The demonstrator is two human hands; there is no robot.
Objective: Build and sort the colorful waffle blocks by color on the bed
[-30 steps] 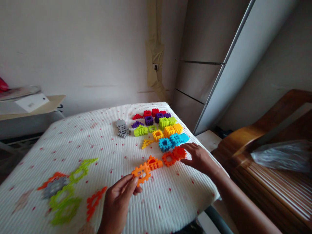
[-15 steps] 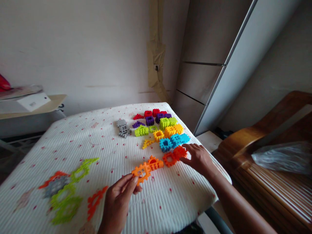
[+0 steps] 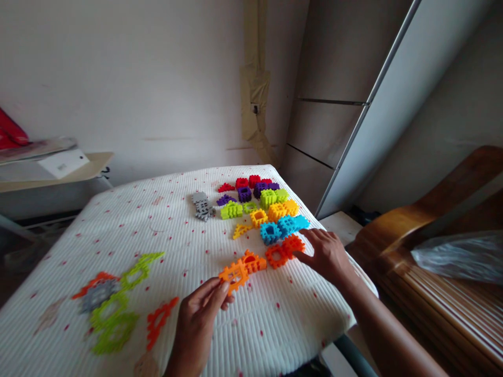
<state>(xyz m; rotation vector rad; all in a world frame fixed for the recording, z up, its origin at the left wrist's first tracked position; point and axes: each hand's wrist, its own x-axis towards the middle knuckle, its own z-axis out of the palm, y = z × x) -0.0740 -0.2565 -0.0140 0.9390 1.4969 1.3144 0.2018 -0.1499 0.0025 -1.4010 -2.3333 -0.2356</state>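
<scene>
Head: left hand (image 3: 200, 311) is pinching orange tile (image 3: 232, 273) by its near edge, just beside orange block (image 3: 256, 263); right hand (image 3: 328, 253) is curving around red stack (image 3: 293, 244), can't tell if gripping. Light, steady pinching probably suits best.

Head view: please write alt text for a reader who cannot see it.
The left hand holds an orange toy piece; the right hand is near red-orange pieces. More toy pieces, mostly grouped by colour, lie on a white dotted cover.
</scene>
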